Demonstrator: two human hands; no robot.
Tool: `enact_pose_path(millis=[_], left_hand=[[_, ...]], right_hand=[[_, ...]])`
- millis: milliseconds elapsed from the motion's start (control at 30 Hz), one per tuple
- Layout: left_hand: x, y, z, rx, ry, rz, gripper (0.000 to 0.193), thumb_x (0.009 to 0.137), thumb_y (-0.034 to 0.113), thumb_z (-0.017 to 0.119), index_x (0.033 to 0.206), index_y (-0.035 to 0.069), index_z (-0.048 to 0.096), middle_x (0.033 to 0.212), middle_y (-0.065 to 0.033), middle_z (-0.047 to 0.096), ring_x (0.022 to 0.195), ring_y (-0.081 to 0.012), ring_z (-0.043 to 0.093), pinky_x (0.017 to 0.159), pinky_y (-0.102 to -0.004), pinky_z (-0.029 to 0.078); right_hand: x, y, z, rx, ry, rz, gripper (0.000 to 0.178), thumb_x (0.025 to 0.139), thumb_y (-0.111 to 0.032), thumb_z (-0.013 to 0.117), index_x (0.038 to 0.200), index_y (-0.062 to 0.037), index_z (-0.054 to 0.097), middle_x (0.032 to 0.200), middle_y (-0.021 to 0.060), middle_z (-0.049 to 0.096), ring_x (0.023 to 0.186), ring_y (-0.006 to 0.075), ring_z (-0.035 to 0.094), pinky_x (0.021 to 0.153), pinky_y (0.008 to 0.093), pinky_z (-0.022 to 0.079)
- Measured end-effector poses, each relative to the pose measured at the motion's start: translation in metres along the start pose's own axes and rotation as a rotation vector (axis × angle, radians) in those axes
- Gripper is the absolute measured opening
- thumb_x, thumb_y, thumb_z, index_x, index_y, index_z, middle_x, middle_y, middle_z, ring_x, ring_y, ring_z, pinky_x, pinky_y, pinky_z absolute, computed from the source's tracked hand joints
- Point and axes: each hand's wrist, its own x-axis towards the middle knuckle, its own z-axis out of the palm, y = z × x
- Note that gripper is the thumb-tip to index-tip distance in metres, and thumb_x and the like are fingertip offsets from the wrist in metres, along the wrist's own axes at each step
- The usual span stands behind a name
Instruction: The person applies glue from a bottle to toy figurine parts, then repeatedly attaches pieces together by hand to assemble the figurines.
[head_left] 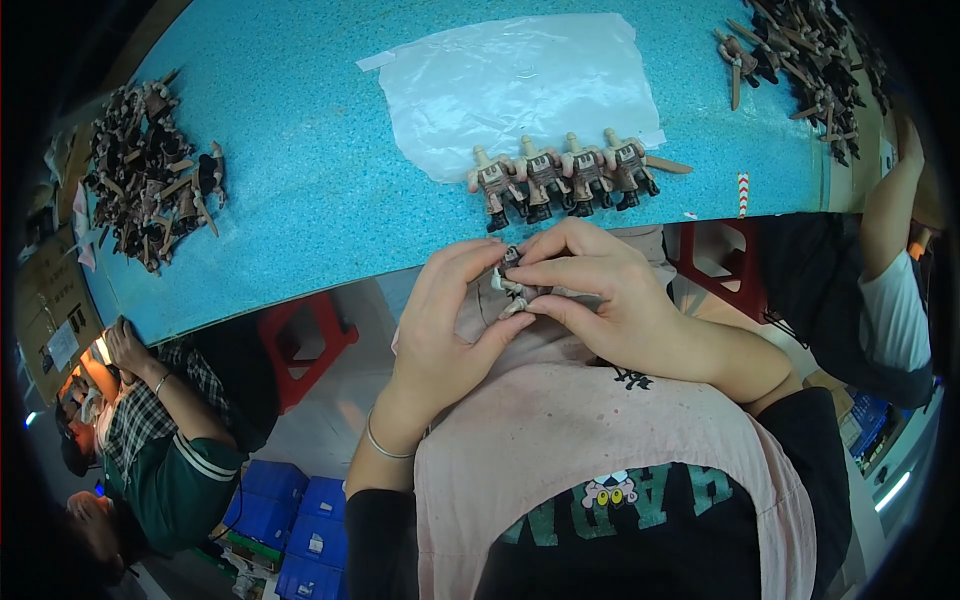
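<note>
Close to my body, just off the table's front edge, I hold a small toy figure (510,284) in pale, brown and dark tones. My left hand (437,318) pinches it from the left with thumb and fingers. From the right, my right hand (612,292) grips it too, fingers over its upper part and thumb at its lower end. My fingers cover much of it. Just beyond my hands, a row of several similar figures (546,181) with dark legs lies side by side. A brown sword-like piece (668,165) sticks out at the row's right end.
A clear plastic sheet (520,85) lies on the blue table (290,130). Heaps of figures sit at the left (143,190) and the far right (815,75). Red stools (312,345) and blue bins (312,530) stand below. Co-workers sit left (190,485) and right (890,300).
</note>
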Motion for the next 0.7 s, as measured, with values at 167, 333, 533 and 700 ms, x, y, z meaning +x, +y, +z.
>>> enact_pose_path(millis=[167,333,533,700], left_hand=[[0.0006,0.0004,-0.0003,-0.009,0.000,-0.018,0.056,0.065,0.008,0.081,0.115,0.001,0.057,0.114,-0.0155,0.059,0.107,-0.0307,0.057,0.090,-0.0368,0.047],[0.0007,0.0003,-0.0007,-0.012,0.003,-0.006,0.055,0.065,0.008,0.081,0.115,0.001,0.058,0.114,-0.0152,0.060,0.106,-0.0304,0.058,0.089,-0.0365,0.048],[0.0007,0.0007,0.0003,0.000,0.008,-0.010,0.055,0.065,0.009,0.081,0.114,0.001,0.058,0.113,-0.0149,0.060,0.106,-0.0298,0.058,0.089,-0.0362,0.048],[0.0010,-0.0033,-0.0044,-0.053,-0.006,-0.011,0.052,0.067,0.008,0.080,0.114,0.001,0.059,0.112,-0.0157,0.060,0.105,-0.0292,0.059,0.088,-0.0360,0.048]], right_hand=[[0.0007,-0.0001,-0.0004,-0.021,0.004,-0.012,0.026,0.076,0.001,0.067,0.102,0.0001,0.066,0.095,0.0122,0.057,0.086,0.0275,0.058,0.072,0.0344,0.048],[0.0005,0.0003,-0.0007,-0.010,-0.009,0.009,0.025,0.076,0.001,0.067,0.101,0.0003,0.066,0.095,0.0124,0.057,0.084,0.0275,0.059,0.071,0.0343,0.048],[-0.0004,0.0012,0.0005,0.015,0.032,0.053,0.025,0.075,0.000,0.068,0.100,-0.0007,0.067,0.094,0.0117,0.058,0.084,0.0262,0.060,0.070,0.0337,0.048],[0.0010,0.0003,-0.0002,0.035,0.015,0.113,0.026,0.074,0.001,0.070,0.099,-0.0016,0.069,0.096,0.0113,0.060,0.092,0.0254,0.061,0.075,0.0329,0.050]])
